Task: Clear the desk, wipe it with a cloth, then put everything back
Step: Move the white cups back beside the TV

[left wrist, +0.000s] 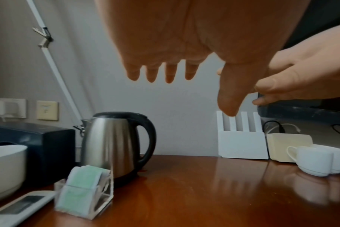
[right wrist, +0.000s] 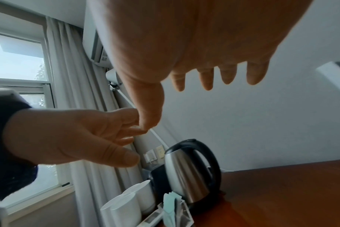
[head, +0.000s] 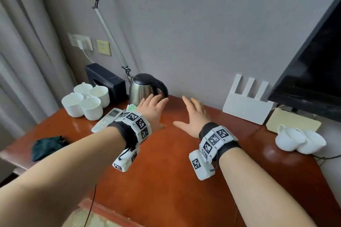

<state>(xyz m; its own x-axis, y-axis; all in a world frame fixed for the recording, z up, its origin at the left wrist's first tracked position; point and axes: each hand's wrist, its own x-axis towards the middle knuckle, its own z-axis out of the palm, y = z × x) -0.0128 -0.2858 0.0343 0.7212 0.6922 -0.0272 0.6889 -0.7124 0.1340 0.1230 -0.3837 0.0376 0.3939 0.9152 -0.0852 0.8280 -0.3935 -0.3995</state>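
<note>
The glossy reddish-brown wooden desk point(head: 166, 171) lay under both hands. The steel electric kettle with black handle and lid point(head: 145, 88) stood at the back, just beyond the left hand point(head: 153, 110), with the fingertips near its handle. The crumpled dark green cloth point(head: 47, 147) lay near the left edge of the desk, well apart from both hands. The left hand was spread wide, palm down, holding nothing. The right hand point(head: 193, 116) was also wide, fingers straight and pointing to the wall, thumb out to the side, above the bare wood.
</note>
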